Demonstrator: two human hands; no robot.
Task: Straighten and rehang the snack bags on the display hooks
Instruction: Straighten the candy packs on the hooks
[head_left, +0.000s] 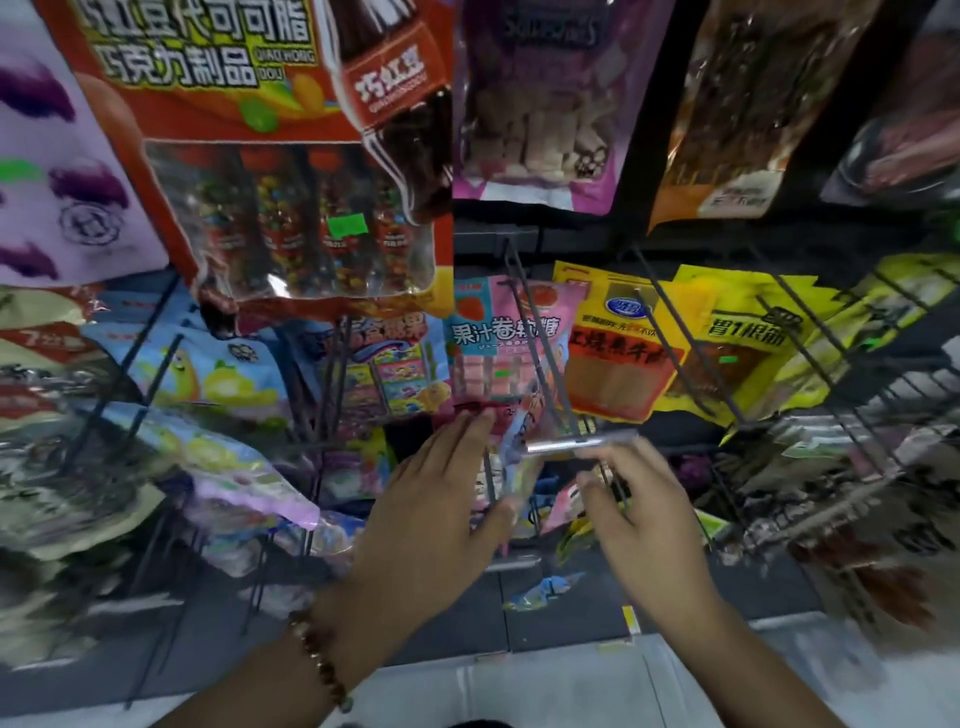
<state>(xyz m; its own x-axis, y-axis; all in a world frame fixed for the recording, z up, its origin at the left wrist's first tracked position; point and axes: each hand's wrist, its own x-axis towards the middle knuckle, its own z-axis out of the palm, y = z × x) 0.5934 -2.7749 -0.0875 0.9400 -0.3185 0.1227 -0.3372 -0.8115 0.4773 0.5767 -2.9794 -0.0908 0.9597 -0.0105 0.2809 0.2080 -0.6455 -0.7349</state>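
Observation:
Both my hands hold one pink and blue snack bag (511, 452) low in the middle of the rack. My left hand (441, 499) has its thumb curled against the bag's lower edge and its fingers stretched up the left side. My right hand (639, 499) pinches the bag's silvery top strip (582, 444) between thumb and fingers. That strip sits at the front tip of a black wire hook (545, 353). Further back on the same hook hangs a pink fruit-roll candy bag (506, 343).
Orange (613, 364) and yellow (737, 343) jerky bags hang to the right on neighbouring hooks. A big red chocolate-bean pack (270, 156) hangs upper left, a purple bag (545, 104) above centre. Blue and pale bags (208, 364) crowd the left. Bare hook tips stick out all around.

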